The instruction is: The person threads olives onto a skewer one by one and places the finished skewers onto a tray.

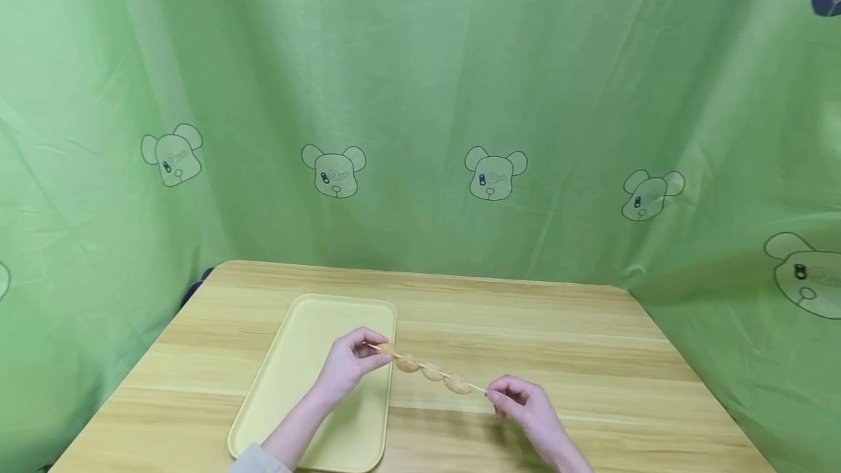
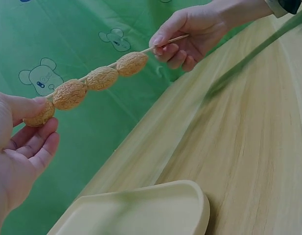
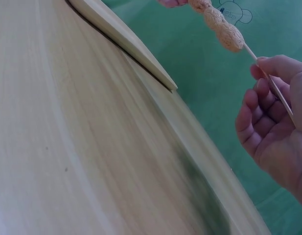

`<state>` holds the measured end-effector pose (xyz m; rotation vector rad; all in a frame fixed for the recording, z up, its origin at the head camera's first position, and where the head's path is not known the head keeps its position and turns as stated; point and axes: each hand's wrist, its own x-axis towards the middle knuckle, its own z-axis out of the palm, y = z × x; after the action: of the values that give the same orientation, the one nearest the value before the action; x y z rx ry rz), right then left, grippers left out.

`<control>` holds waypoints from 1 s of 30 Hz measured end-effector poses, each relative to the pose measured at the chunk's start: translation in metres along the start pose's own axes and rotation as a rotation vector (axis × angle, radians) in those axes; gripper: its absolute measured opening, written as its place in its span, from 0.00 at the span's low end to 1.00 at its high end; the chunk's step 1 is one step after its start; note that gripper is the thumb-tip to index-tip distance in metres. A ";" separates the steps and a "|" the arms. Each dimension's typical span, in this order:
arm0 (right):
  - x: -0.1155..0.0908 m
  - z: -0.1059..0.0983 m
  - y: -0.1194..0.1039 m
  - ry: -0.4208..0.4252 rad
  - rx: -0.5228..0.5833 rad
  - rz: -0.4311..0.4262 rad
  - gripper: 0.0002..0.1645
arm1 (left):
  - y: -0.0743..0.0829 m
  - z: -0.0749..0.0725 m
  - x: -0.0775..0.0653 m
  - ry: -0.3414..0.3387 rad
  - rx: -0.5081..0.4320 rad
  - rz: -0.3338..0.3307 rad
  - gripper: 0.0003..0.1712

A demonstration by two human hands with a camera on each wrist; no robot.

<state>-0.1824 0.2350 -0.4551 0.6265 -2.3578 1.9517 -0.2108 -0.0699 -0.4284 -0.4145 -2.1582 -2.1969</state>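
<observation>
Held up in the air between both hands is a skewer (image 1: 431,371), a thin wooden stick threaded with several wrinkled, golden-brown oval food pieces (image 2: 70,94). My left hand (image 1: 348,366) pinches the endmost piece between thumb and fingers, at the skewer's left end. The bare right part of the stick (image 3: 249,51) is gripped by my right hand (image 1: 528,412), thumb pressed against the fingers. The skewer slopes down to the right in the head view. Below the left hand lies a pale yellow rectangular tray (image 1: 309,312).
The tray rests on a wood-grain table (image 1: 525,327), left of its middle. Green curtains (image 1: 420,93) printed with bear heads hang around the back and both sides of the table. Shadows of the hands fall on the tabletop.
</observation>
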 end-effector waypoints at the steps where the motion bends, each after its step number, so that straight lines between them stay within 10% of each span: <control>1: 0.000 0.000 0.000 -0.017 0.003 -0.006 0.10 | 0.000 -0.001 0.000 0.000 -0.002 -0.002 0.16; 30: 0.021 0.046 -0.012 -0.528 0.055 0.109 0.14 | 0.001 -0.040 0.000 0.169 -0.110 -0.070 0.31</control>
<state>-0.1869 0.1838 -0.4480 1.1673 -2.6745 2.1100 -0.2176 -0.1093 -0.4270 -0.1518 -2.0026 -2.3017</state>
